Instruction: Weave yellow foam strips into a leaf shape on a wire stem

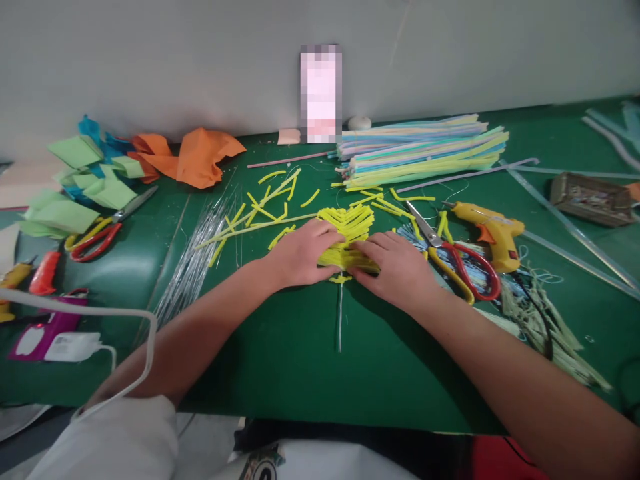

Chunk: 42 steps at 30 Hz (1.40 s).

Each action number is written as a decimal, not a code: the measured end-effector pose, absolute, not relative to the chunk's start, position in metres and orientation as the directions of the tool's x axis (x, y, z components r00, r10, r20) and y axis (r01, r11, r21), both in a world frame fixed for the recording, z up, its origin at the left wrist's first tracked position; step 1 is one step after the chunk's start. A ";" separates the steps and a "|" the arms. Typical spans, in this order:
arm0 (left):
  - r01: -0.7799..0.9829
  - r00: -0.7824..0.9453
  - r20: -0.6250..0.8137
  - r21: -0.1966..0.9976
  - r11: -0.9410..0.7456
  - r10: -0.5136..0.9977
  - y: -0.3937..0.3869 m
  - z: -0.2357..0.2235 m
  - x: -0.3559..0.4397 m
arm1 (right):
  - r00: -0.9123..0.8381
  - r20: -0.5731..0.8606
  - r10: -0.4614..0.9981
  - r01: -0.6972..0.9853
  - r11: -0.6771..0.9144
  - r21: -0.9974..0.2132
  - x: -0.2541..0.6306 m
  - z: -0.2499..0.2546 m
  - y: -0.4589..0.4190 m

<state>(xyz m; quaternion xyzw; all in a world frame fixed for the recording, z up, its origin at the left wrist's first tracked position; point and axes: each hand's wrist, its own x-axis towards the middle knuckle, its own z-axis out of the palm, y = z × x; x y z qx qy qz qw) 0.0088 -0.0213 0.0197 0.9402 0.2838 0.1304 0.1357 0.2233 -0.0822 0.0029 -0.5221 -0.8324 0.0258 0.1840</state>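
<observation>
A leaf-shaped piece of bright yellow pipe cleaners lies on the green tabletop between my hands. A thin wire stem runs down from it toward me. My left hand pinches its left side, thumb near the lower edge. On the other side, the fingers of my right hand press together on the lower right strands. My fingers hide part of the leaf's lower half. Cut yellow pipe cleaner pieces lie scattered to the left. Red-and-yellow-handled scissors rest open just right of my right hand.
A yellow glue gun lies right of the scissors, near pale tassels. Bundled pastel pipe cleaners and a propped phone stand at the back. Silver wires, another pair of scissors and coloured paper lie left.
</observation>
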 end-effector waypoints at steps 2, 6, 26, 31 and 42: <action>0.497 0.808 0.200 0.276 -0.823 0.555 -0.021 0.020 0.009 | -0.380 0.281 0.881 0.867 0.445 -0.222 0.223 0.003 -0.082; 0.451 0.823 0.255 0.253 -0.856 0.508 -0.017 0.016 0.009 | -0.404 0.358 0.842 0.834 0.500 -0.235 0.224 0.001 -0.080; 0.433 0.827 0.214 0.348 -0.831 0.520 -0.010 0.005 0.007 | -0.464 0.346 0.816 0.711 0.576 -0.403 0.249 0.011 -0.078; 0.426 0.823 0.221 0.369 -0.826 0.523 -0.009 0.005 0.006 | -0.540 0.209 0.815 0.745 0.579 -0.331 0.268 0.019 -0.080; 0.424 0.841 0.047 0.563 -0.710 0.539 -0.003 0.015 -0.007 | -0.558 0.174 0.812 0.757 0.583 -0.296 0.267 0.015 -0.074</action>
